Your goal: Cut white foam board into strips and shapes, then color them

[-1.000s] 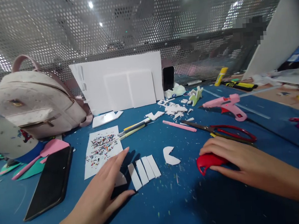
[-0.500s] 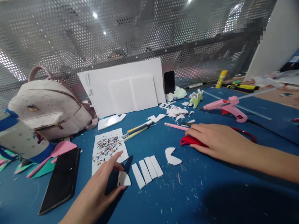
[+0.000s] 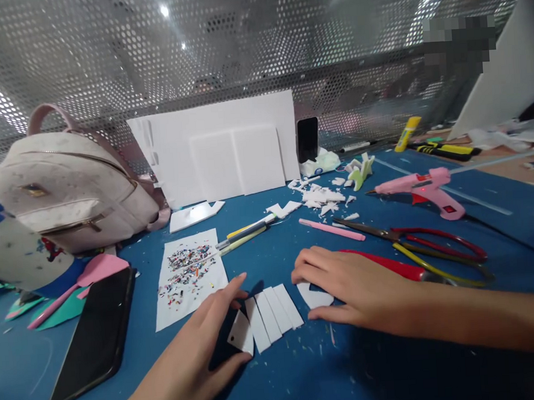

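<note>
My left hand (image 3: 212, 336) is curved round a small white foam piece (image 3: 241, 334) with a dark dot, its thumb at the lower edge and its fingers at the top. That piece lies against the left end of a row of several white foam strips (image 3: 276, 313), set side by side. On the other side of the strips, my right hand (image 3: 344, 286) grips a notched, rounded white foam piece (image 3: 316, 296), fingers over its top and thumb at its lower edge. Part of this piece is hidden under the fingers. Both pieces rest flat on the blue table (image 3: 278, 386).
Behind my right hand lie a red-handled tool (image 3: 388, 264), scissors (image 3: 432, 238), a pink pen (image 3: 332, 229) and a pink glue gun (image 3: 422, 189). On the left are a phone (image 3: 94, 337), a tumbler (image 3: 21, 251), a backpack (image 3: 67, 188) and a sheet with glittery bits (image 3: 188, 277).
My right hand has left the red-handled tool and come left onto the notched piece. My left hand has slid its piece right, up to the strips, which now sit closer together.
</note>
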`<state>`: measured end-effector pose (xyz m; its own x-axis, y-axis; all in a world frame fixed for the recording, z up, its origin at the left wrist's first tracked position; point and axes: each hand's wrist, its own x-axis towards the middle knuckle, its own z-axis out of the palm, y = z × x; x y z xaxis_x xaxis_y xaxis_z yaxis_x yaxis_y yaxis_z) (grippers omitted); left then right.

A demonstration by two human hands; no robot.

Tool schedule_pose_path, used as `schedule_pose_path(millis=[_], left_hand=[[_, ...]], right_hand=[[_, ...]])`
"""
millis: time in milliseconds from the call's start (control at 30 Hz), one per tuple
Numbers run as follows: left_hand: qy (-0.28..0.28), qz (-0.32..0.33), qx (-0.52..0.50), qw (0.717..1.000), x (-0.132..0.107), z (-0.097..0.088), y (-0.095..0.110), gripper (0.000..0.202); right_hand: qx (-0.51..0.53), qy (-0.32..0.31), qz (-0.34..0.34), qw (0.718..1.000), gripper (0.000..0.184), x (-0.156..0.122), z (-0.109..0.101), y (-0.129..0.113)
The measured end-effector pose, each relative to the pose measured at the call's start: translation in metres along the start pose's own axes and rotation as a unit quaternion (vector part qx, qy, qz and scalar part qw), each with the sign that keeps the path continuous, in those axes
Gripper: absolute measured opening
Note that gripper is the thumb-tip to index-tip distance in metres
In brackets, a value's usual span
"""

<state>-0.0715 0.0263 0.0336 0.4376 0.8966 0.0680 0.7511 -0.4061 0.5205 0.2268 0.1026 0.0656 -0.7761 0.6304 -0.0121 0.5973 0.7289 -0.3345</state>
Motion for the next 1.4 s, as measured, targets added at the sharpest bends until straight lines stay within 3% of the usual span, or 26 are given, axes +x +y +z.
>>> schedule_pose_path(millis=[133, 267, 433, 767, 1033, 1400], left_hand=[[-0.006, 0.007, -0.040, 0.999, 0.008, 0.007, -0.004, 0.081], [0.028, 0.044, -0.050, 0.997, 0.014, 0.010, -0.004, 0.074], [0.057, 0.036, 0.017, 0.998, 0.013, 0.006, -0.006, 0.072], [0.034, 0.021, -0.019, 0.999, 0.009, 0.011, 0.000, 0.066], [0.069, 0.035, 0.045, 0.996, 0.011, 0.006, -0.007, 0.075], [0.057, 0.059, 0.006, 0.997, 0.008, 0.005, -0.001, 0.065]], right_hand=[[0.083, 0.001, 0.011, 0.996, 0.041, 0.001, 0.012, 0.009], [0.138, 0.037, -0.026, 0.989, 0.052, 0.002, 0.025, 0.017], [0.095, 0.059, -0.090, 0.990, 0.067, -0.001, 0.032, 0.022], [-0.001, 0.094, -0.136, 0.986, 0.049, -0.001, 0.027, 0.017], [0.007, 0.081, -0.132, 0.988, 0.048, -0.003, 0.025, 0.016], [0.040, 0.058, -0.139, 0.988, 0.050, -0.004, 0.027, 0.018]])
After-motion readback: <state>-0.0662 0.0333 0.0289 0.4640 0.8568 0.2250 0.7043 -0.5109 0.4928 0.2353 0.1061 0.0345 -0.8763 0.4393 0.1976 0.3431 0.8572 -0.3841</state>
